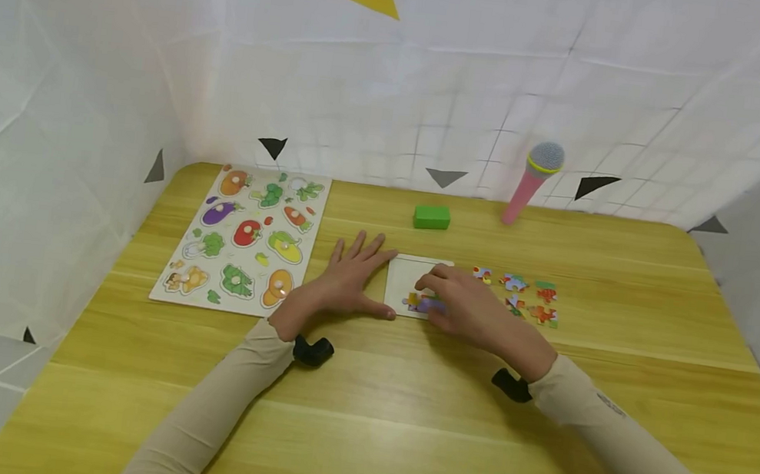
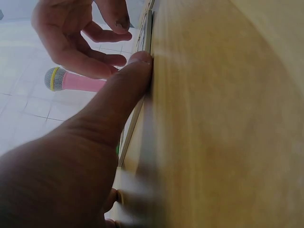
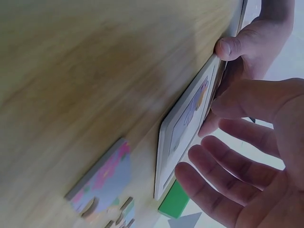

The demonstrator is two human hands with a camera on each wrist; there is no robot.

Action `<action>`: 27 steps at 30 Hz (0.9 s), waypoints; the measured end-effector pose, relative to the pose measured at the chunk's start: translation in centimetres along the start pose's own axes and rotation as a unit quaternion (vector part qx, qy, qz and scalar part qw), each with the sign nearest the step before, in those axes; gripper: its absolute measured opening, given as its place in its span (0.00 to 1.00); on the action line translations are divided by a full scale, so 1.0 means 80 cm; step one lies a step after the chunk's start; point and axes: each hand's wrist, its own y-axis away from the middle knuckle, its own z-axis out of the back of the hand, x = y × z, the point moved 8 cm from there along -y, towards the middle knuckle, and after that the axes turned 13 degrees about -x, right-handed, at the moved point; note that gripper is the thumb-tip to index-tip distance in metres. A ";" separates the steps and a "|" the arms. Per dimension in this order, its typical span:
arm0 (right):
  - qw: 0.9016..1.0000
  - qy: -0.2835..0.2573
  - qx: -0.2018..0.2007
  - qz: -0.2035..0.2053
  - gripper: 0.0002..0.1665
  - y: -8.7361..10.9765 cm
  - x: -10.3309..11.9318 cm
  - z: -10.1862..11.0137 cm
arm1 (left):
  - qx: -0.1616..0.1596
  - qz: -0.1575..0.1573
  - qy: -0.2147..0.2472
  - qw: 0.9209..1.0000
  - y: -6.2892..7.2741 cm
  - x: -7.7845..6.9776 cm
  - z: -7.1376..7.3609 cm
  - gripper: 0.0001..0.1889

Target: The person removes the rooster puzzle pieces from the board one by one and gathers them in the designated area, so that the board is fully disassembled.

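A small white puzzle tray [image 1: 409, 271] lies on the table, with several joined jigsaw pieces [image 1: 412, 302] along its near side. My left hand [image 1: 346, 281] rests spread beside the tray's left edge, thumb and forefinger touching its frame. In the left wrist view the left thumb [image 2: 118, 92] presses the tray's side. Above the tray's right part is my right hand [image 1: 466, 304], which covers some of the pieces. The right wrist view shows the right fingers [image 3: 223, 166] loosely bent and apart, with nothing between them. Loose jigsaw pieces [image 1: 543, 314] lie right of the tray.
A green block [image 1: 431, 217] sits behind the tray. At the back right a pink toy microphone [image 1: 527, 187] stands near the white backdrop. On the left lies a vegetable peg puzzle board [image 1: 255, 259], close to the left wrist. The wooden table [image 1: 366, 436] extends toward me.
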 end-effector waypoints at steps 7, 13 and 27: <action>1.000 -0.009 -0.004 0.014 0.18 -0.005 0.004 -0.006 | 0.000 -0.002 -0.001 1.000 -0.001 0.000 -0.002 0.57; 1.000 0.006 0.008 0.021 0.17 -0.009 0.007 -0.016 | 0.000 -0.002 -0.001 1.000 -0.001 0.003 -0.004 0.57; 0.998 0.030 0.036 0.034 0.14 -0.017 0.012 -0.029 | -0.001 0.001 0.000 1.000 -0.001 0.005 -0.005 0.57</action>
